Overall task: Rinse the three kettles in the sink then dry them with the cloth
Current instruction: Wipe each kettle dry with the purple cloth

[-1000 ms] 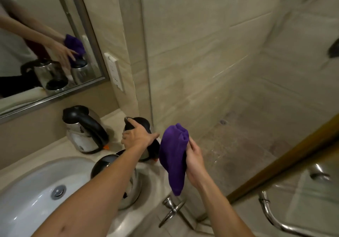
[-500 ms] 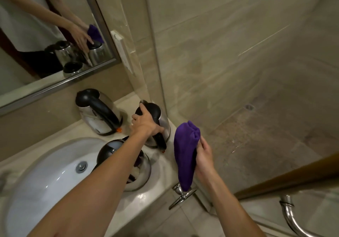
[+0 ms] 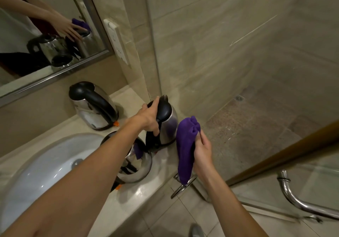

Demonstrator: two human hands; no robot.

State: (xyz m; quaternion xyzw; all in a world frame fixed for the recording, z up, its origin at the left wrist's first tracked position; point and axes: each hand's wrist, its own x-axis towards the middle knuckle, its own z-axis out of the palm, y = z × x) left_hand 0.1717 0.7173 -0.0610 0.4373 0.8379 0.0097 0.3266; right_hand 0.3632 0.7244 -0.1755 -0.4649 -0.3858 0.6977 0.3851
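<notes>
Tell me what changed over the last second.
The left hand shifted on the right kettle, from lying over its top to gripping its handle. The kettle itself looks unmoved. The right hand still holds the cloth up beside it; the back kettle and front kettle stayed put.

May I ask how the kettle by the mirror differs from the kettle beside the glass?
The mirror kettle stands untouched; the left hand grips the glass-side kettle by its handle. The mirror kettle sits at the back of the counter, the glass-side kettle at its right end. Both: upright, steel, black handles.
</notes>
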